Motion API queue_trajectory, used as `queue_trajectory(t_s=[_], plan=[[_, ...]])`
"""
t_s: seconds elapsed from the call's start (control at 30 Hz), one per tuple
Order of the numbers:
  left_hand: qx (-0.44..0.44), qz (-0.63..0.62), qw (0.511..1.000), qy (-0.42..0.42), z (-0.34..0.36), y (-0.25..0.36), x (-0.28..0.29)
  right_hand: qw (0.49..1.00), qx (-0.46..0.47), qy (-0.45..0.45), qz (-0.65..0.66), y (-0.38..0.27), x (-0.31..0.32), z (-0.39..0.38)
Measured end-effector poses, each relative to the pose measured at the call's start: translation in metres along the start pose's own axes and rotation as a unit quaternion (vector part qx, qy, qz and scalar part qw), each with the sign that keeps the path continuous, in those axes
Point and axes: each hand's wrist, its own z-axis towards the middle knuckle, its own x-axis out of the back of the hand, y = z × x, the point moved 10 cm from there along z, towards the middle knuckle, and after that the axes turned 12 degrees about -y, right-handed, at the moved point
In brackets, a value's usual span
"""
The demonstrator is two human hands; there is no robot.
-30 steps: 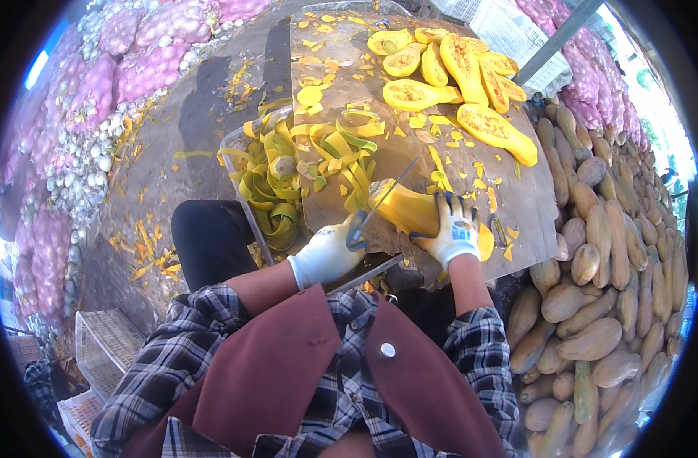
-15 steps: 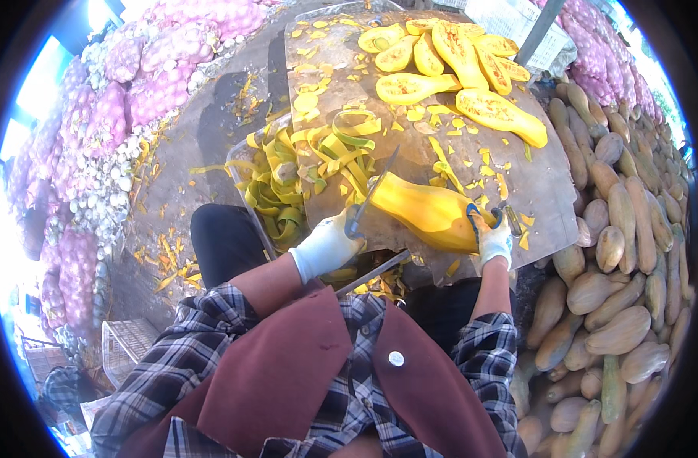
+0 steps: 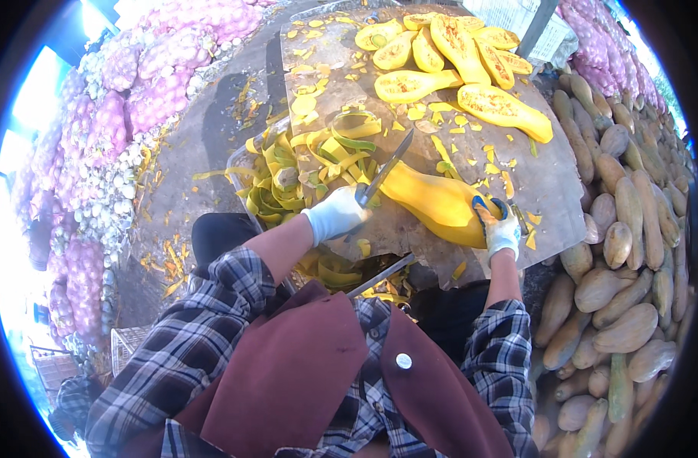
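Note:
My gloved left hand (image 3: 339,215) grips a long knife (image 3: 387,167), its blade angled up beside the neck end of a peeled yellow squash (image 3: 434,204). The squash lies on its side across a brown board (image 3: 387,237). My gloved right hand (image 3: 499,225) holds the squash's bulb end, fingers curled on it. A small tool, partly hidden, lies just right of that hand. Long ribbons of peel (image 3: 284,168) fill a container left of the board. Several halved squash (image 3: 502,111) showing orange seedy flesh rest on the board's far part, among scattered scraps.
Unpeeled tan squash (image 3: 615,229) are heaped along the right. Pink net sacks of bulbs (image 3: 154,107) and loose white bulbs line the left. White crates (image 3: 544,30) and a metal post stand at the back; another crate (image 3: 127,347) sits low left. A bar (image 3: 379,275) crosses beneath the board's near edge.
My left hand and the knife have risen farther up the board toward the squash's neck. My right hand has moved rightward to the bulb end, and the squash lies more stretched out.

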Motion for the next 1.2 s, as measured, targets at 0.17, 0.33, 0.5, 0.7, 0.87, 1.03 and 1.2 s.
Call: queue_trajectory(t_s=[0.17, 0.33, 0.5, 0.7, 0.87, 1.03, 1.2], plan=[[-0.03, 0.013, 0.998, -0.058, 0.002, 0.011, 0.002, 1.0, -0.013, 0.005, -0.025, 0.011, 0.001, 0.003], [-0.009, -0.008, 1.0, -0.006, 0.026, -0.013, -0.002, 1.0, -0.021, -0.021, -0.008, -0.001, -0.005, -0.002], [0.04, -0.041, 0.998, -0.018, 0.022, 0.001, 0.007, 0.998, -0.023, -0.006, -0.066, 0.01, -0.002, 0.008], [-0.019, 0.016, 0.998, -0.063, 0.018, 0.008, -0.002, 0.999, -0.021, -0.024, -0.028, 0.04, -0.003, 0.031], [-0.02, 0.13, 0.991, -0.006, 0.049, -0.011, -0.018, 0.999, -0.019, -0.013, -0.03, 0.044, -0.007, 0.027], [-0.057, 0.11, 0.989, 0.079, 0.034, -0.01, -0.02, 1.0, 0.02, -0.002, 0.007, 0.048, -0.005, 0.023], [-0.078, 0.037, 0.992, 0.097, -0.006, -0.019, -0.008, 0.996, -0.011, 0.004, 0.084, 0.019, -0.012, -0.015]])
